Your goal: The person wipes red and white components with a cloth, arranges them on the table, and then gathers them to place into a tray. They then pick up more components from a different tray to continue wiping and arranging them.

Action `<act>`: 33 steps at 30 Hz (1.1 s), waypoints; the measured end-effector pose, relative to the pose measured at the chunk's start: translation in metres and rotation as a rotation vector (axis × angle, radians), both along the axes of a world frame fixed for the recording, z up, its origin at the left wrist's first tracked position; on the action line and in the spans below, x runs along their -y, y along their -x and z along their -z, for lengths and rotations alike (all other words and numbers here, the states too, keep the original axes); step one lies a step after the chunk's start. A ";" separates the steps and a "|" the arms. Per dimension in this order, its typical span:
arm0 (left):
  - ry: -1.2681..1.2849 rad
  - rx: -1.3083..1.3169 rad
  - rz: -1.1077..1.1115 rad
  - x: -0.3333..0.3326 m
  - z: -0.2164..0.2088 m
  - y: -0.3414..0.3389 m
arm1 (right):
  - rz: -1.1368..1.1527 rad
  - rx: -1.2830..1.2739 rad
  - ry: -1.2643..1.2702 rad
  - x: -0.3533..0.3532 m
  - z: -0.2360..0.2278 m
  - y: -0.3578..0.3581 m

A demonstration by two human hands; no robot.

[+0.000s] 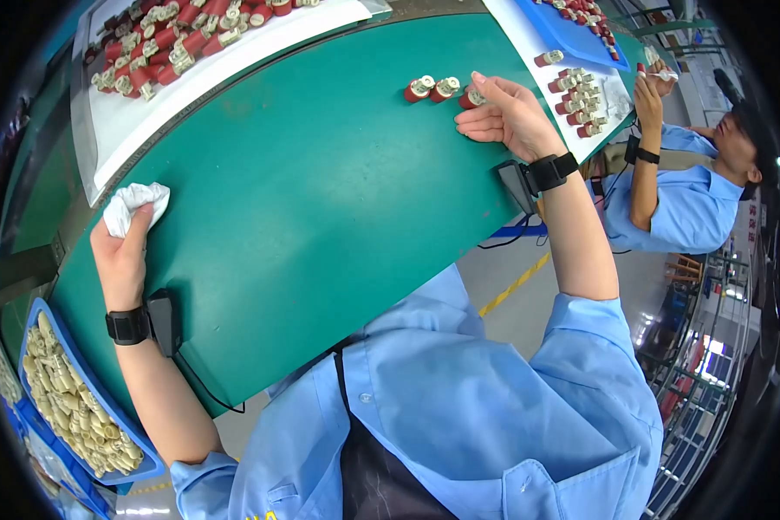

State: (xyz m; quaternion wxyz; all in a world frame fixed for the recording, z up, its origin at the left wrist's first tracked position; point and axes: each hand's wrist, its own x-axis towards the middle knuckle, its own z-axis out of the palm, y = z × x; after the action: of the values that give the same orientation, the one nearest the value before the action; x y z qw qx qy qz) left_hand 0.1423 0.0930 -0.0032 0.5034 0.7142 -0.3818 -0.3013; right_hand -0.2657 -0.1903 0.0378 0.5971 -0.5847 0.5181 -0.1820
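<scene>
A crumpled white cloth point(130, 205) is pinched in my left hand point(120, 260), which is closed over the left part of the green table. At the far right of the table, my right hand point(513, 114) is open, its fingers apart around a red part with a cream top point(471, 97). One fingertip overlaps the top of that part; whether it touches is hard to tell. Just left of it, two similar red-and-cream parts point(420, 87) point(445, 88) stand side by side on the table.
A white-lined tray point(130, 121) of many red-and-cream parts lies far left. A blue bin point(39, 347) of cream pieces stands near left. More parts stand in rows on a white sheet point(611, 104) at right, beside a blue tray point(546, 30). A co-worker point(685, 186) works there.
</scene>
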 end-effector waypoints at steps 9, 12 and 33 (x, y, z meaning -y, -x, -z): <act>0.113 -0.025 0.088 0.001 0.006 0.002 | 0.047 0.107 -0.149 0.002 -0.001 0.003; 0.106 0.005 0.084 0.002 0.004 0.000 | 0.013 0.072 -0.069 0.002 0.000 0.002; 0.007 -0.072 0.019 0.001 0.015 -0.013 | 0.600 0.132 0.369 0.005 -0.011 0.117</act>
State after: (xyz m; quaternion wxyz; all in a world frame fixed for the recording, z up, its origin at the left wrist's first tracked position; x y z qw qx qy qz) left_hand 0.1551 0.0917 -0.0187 0.5163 0.6975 -0.3712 -0.3303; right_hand -0.3832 -0.1952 0.0484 0.4336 -0.4914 0.5856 -0.4770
